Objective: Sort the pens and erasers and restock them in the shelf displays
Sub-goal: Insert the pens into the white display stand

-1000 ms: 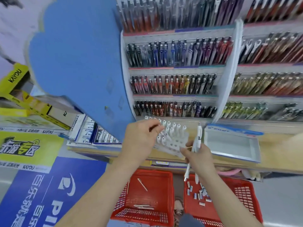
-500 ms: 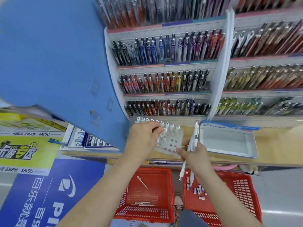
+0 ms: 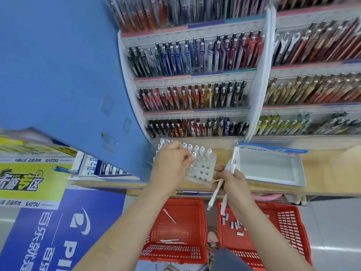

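Below you, erasers (image 3: 232, 223) lie in the right basket (image 3: 289, 227). Your right hand (image 3: 232, 184) grips two white pens (image 3: 231, 165); your left hand (image 3: 170, 163) pinches a rack pen (image 3: 193, 154) in the rack (image 3: 203, 171) on the counter (image 3: 332, 169), beneath the shelves (image 3: 195, 79).

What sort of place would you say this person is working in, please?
Most likely a stationery shop: tiered shelves packed with pens, a Pilot tray, and red baskets of stock on the floor.

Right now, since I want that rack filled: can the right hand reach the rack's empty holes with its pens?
Probably yes. The right hand holds two white pens just beside the rack, whose near holes lie uncovered. The left hand sits at its left side.
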The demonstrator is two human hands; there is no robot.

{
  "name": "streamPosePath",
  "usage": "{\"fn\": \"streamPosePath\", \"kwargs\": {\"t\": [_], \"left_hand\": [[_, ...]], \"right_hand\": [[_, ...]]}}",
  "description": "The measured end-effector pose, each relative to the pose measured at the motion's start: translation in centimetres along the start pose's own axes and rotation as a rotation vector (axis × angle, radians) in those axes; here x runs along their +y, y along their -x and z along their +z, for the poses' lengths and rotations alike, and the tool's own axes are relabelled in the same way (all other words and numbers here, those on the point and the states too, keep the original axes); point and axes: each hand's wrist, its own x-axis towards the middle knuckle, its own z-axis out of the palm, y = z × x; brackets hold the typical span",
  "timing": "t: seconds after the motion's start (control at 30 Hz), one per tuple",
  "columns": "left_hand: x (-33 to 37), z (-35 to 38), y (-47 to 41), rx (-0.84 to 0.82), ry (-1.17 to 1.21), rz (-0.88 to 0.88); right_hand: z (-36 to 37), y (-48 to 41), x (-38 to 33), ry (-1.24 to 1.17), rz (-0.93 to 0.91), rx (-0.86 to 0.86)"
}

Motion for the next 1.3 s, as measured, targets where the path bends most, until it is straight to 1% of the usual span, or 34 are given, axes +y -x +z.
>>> {"fn": "streamPosePath", "kwargs": {"t": [0.1, 0.23, 0.33, 0.37, 0.43, 0.5, 0.57, 0.6, 0.7, 0.8, 0.87, 0.93, 1.0, 1.07, 1.13, 1.2, 1.3], "left_hand": [[0.0, 0.3, -0.1, -0.026, -0.061, 0.020], [0.2, 0.3, 0.0, -0.056, -0.095, -0.011], [1.1, -0.5, 1.5, 0.000, 0.011, -0.035], [1.6, -0.7, 2.4, -0.014, 0.061, -0.048], [2.9, -1.0, 4.3, -0.145, 0.245, -0.149], [4.1, -1.1, 5.7, -0.253, 0.595, -0.343], [4.6, -1.0, 6.4, -0.230, 0.901, -0.501], [4.5, -1.1, 6.5, -0.186, 0.986, -0.539], [4.2, -1.8, 6.3, -0.086, 1.078, -0.545], [4.2, -2.7, 6.3, -0.030, 1.039, -0.507], [4.1, -3.3, 6.2, 0.053, 1.011, -0.502], [3.6, -4.1, 5.8, 0.158, 0.954, -0.494], [2.9, -5.1, 5.4, 0.245, 0.829, -0.456], [2.2, -6.1, 5.0, 0.287, 0.654, -0.350], [1.5, -6.6, 4.8, 0.290, 0.427, -0.201], [1.0, -6.5, 4.7, 0.284, 0.236, -0.071], [0.7, -5.8, 4.3, 0.248, 0.086, 0.034]], "right_hand": [[-0.1, 0.2, -0.1, -0.037, -0.007, -0.004], [-0.7, 1.0, -0.9, -0.131, -0.013, -0.014], [-1.3, 1.5, -1.9, -0.205, -0.026, -0.022], [-1.4, 1.7, -2.3, -0.231, -0.030, -0.028], [-1.6, 2.0, -2.8, -0.272, -0.049, -0.045], [-1.5, 2.4, -3.3, -0.257, -0.085, -0.065], [-1.3, 2.8, -3.6, -0.214, -0.128, -0.080], [-1.2, 2.9, -3.8, -0.193, -0.149, -0.085], [-1.0, 3.3, -4.0, -0.176, -0.186, -0.087], [-0.6, 3.5, -4.1, -0.166, -0.182, -0.095], [-0.4, 3.5, -4.0, -0.163, -0.165, -0.090], [-0.4, 3.3, -3.8, -0.212, -0.111, -0.076], [-0.8, 3.0, -3.9, -0.301, -0.045, -0.067], [-1.4, 2.7, -3.9, -0.351, -0.018, -0.068], [-1.8, 2.5, -3.9, -0.342, -0.026, -0.093], [-2.0, 2.5, -3.7, -0.285, -0.047, -0.130], [-1.9, 2.8, -3.5, -0.169, -0.075, -0.163]]}}
